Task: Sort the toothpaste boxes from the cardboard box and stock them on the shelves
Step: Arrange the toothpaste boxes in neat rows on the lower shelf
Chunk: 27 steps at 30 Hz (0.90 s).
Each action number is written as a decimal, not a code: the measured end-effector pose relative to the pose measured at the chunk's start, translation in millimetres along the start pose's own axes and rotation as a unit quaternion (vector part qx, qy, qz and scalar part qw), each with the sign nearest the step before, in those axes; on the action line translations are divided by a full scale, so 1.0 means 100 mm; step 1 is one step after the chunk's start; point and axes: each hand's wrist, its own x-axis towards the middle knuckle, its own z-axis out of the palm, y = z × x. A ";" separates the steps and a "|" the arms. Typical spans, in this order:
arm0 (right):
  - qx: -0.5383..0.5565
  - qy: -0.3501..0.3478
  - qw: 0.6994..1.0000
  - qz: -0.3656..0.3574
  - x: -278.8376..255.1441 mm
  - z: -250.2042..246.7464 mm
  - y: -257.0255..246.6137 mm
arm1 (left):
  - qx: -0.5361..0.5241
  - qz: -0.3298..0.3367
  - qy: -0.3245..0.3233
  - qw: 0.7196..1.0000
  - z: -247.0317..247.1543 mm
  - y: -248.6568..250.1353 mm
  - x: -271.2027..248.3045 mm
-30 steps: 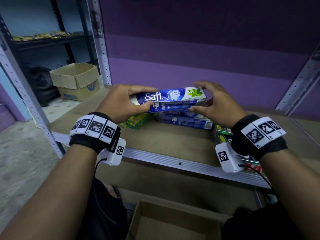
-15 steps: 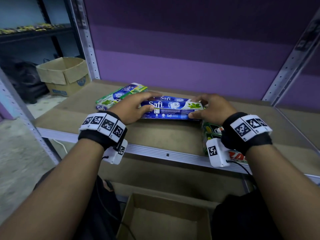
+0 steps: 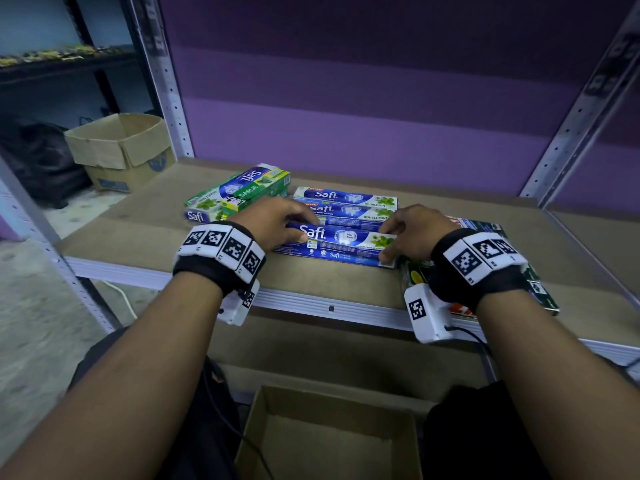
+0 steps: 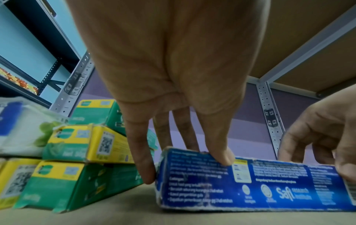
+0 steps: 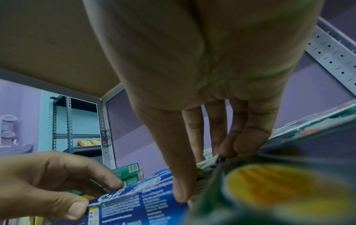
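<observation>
The right wrist band hid most of the dark green boxes (image 3: pixel 540 285); in the right wrist view they blurred into a yellow smear. The cardboard box (image 3: pixel 332 441) ran off the bottom edge.

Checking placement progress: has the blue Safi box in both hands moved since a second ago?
Yes. The Safi box went from raised above the stack down onto the shelf board, nearer its front rail.
</observation>
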 end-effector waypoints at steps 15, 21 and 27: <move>-0.177 -0.087 0.980 -0.036 0.07 -0.27 -0.17 | 0.042 -0.058 0.032 0.997 -0.12 -0.04 -0.02; -0.235 -0.111 0.965 -0.037 0.35 -0.20 -0.25 | 0.033 -0.086 0.050 0.994 -0.11 -0.09 0.05; -0.251 -0.096 0.962 -0.045 0.62 -0.12 -0.17 | 0.034 -0.087 0.058 0.994 -0.10 -0.10 0.08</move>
